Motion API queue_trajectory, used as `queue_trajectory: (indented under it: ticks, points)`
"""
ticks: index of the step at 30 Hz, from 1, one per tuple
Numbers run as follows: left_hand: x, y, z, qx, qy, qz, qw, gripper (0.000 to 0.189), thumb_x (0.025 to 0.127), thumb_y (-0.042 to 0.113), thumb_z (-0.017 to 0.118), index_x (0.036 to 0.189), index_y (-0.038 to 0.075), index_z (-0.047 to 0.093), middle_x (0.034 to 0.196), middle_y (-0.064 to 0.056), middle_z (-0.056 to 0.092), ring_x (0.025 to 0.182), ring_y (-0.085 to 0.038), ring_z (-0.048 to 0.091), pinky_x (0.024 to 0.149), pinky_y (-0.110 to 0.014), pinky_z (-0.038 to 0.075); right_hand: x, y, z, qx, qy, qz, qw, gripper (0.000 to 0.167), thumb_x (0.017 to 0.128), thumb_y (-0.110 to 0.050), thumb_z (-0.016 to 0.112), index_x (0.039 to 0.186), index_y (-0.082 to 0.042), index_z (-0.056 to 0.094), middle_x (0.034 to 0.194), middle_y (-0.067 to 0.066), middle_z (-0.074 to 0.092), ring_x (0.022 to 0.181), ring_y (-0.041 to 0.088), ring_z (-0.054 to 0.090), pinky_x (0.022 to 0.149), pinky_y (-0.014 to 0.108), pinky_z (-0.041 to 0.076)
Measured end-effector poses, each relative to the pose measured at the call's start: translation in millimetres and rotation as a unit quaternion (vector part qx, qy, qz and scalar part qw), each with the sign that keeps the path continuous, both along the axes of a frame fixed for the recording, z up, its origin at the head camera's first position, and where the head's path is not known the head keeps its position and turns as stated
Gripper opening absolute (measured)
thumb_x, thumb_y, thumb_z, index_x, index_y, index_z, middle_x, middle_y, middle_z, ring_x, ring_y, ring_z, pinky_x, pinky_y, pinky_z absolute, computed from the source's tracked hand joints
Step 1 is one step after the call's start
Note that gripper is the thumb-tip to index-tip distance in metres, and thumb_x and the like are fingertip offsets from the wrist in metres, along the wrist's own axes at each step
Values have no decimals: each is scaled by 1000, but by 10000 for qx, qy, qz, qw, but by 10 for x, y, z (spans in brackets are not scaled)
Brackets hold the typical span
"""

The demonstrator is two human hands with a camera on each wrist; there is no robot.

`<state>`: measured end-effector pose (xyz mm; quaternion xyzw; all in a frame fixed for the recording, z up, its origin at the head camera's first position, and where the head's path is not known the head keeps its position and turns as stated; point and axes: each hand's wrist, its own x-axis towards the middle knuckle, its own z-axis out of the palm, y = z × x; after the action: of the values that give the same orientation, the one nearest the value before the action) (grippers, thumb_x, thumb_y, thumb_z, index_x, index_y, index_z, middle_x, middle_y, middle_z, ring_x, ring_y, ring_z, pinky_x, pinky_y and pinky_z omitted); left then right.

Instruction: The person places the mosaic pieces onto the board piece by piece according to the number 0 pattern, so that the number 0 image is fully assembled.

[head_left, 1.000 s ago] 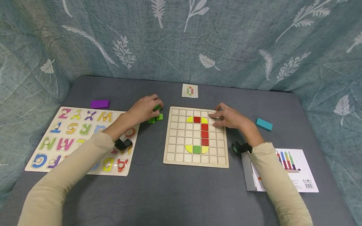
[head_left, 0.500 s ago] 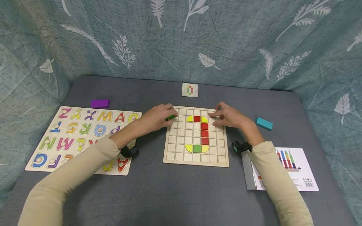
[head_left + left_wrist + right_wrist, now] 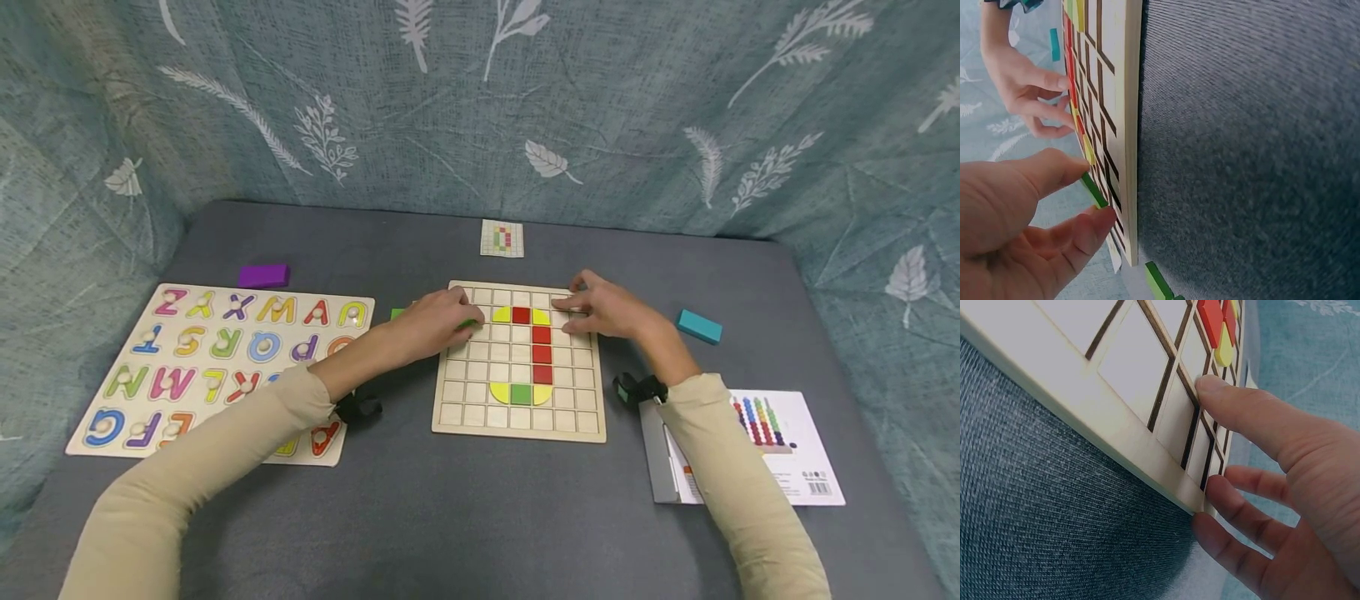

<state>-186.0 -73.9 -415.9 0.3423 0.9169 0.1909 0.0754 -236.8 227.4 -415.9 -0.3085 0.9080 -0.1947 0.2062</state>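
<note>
My left hand [image 3: 431, 325] pinches a green square tile [image 3: 1094, 190] between thumb and fingertips, over the upper left cells of a wooden grid board [image 3: 517, 423]. On the board, red square tiles [image 3: 542, 354] form a column, with another red tile at the top, yellow quarter-round tiles [image 3: 500, 315] at the corners and a green tile [image 3: 521, 394] at the bottom. My right hand [image 3: 611, 310] rests on the board's upper right; in the right wrist view its thumb lies on the grid and its fingers touch the edge. Loose green tiles [image 3: 1158, 281] lie left of the board, partly hidden.
A small pattern card [image 3: 502, 238] lies behind the board. To the left are an alphabet puzzle board [image 3: 251, 333] and a purple block [image 3: 264, 276]. A teal block [image 3: 699, 327] and a white box [image 3: 806, 450] sit on the right.
My left hand has moved right from the loose green tiles to the grid board, carrying a green tile, then lowered slightly toward the cells. The right hand has stayed put.
</note>
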Motion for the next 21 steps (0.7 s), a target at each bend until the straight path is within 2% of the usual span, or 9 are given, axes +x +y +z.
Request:
queue_trajectory:
  ticks: [5,9,17,21]
  points:
    - [0,-40,-14,80,-42,-18,10000,19,93,10,63,110,6,71,101,-13,62,73,-19,52,61,-28,39,-6,-4,-4,17,19,4,10000,48,90,-21,69,134,-7,58,131,21,43,93,26,55,77,40,45]
    - [-9,-59,-36,148,43,-63,9999,17,93,10,62,107,6,71,102,-13,63,73,-19,55,61,-29,42,-2,-8,-11,21,33,-6,10000,47,90,-21,69,134,-6,58,131,21,44,93,25,55,76,39,44]
    - [-17,-89,-44,103,31,-65,9999,18,91,8,66,108,5,71,108,-12,65,90,-24,64,75,-37,52,0,-10,-9,-5,15,16,10000,47,90,-20,69,134,-6,58,130,21,43,92,25,54,75,38,43]
    - [-17,-85,-30,241,-13,-70,9997,19,89,5,67,107,6,72,109,-11,65,91,-23,64,76,-37,52,-9,-5,-17,-34,14,12,10000,47,90,-20,69,134,-6,58,131,21,43,92,25,54,76,38,43]
